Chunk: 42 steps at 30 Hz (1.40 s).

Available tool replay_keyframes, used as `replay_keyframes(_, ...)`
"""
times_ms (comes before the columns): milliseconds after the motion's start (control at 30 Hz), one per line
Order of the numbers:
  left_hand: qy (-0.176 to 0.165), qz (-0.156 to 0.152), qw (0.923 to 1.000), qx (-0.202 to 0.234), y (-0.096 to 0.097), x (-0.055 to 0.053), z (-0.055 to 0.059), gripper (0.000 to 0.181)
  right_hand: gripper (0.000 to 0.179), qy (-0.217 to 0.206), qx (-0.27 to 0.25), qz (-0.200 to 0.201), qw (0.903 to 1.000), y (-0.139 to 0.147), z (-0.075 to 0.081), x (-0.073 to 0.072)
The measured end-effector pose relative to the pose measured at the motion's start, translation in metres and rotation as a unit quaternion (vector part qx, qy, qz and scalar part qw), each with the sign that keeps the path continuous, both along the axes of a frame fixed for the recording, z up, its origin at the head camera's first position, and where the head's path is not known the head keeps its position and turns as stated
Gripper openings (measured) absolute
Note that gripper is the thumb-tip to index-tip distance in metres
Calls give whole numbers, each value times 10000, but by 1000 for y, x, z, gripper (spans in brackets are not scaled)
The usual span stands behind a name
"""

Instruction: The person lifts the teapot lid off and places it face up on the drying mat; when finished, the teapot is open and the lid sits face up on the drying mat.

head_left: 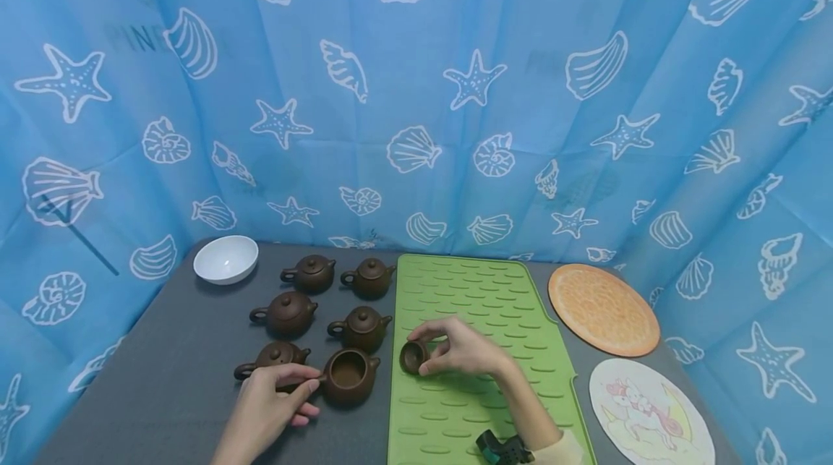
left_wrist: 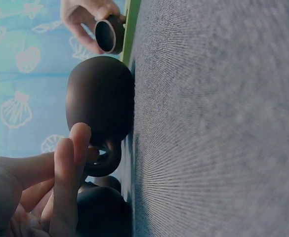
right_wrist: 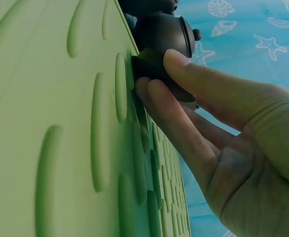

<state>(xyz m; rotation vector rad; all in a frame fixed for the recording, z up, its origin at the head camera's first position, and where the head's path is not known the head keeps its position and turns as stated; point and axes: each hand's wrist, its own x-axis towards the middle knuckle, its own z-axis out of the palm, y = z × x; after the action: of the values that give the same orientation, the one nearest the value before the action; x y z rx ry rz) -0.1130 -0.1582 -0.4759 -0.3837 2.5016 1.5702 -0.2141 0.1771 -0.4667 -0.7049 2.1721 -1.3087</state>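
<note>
My left hand pinches the loop handle of a lidless dark brown teapot, which stands upright on the grey cloth with its spout to the right. Its open mouth faces up. In the left wrist view the fingers close in on the handle beside the pot's rounded body. My right hand holds a small brown cup between thumb and fingers, over the left edge of a green ridged mat. The right wrist view shows the cup low against the mat.
Several lidded brown teapots stand left of the mat, one right behind my left hand, another behind the lidless pot. A white bowl sits at the back left. Two round mats, one orange, one with a unicorn picture, lie right.
</note>
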Motion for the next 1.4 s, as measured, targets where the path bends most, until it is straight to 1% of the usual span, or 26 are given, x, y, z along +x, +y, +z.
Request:
replay_keyframes(167,6,15,10000,23,0,1,0,15,49,107,112,-49,9999,-3,3,2)
replay_keyframes(300,10,16,10000,10,0,0,0,15,51,395,283,71,9988,-5,4,3)
replay_keyframes(400,0,19,10000,13,0,0,0,15,55,485,323,168,9982,-5,3,2)
replay_keyframes(600,-49,57,10000,55,0,-1,1,16,58,304,192,164,9992,-3,2,1)
replay_keyframes(733,18,75,9999,74,1,-2,4,16,57,190,74,134,9997,1,5,1)
replay_keyframes(900,277,31,9995,136,3,-4,8,17,56,187,-46,92,9998,6,10,2)
replay_keyframes(1000,486,-87,9987,114,4,-7,12,18,57,179,-173,105,9996,7,14,2)
replay_keyframes(1133,645,-326,9973,-140,5,-15,19,20,55,115,-330,60,9994,2,20,2)
replay_keyframes(1233,763,-506,9953,-316,6,-21,26,19,52,177,-374,-13,9991,-6,24,1)
replay_keyframes(1400,1228,-823,9870,-633,6,-34,33,15,44,338,-488,-99,9982,-26,29,-4)
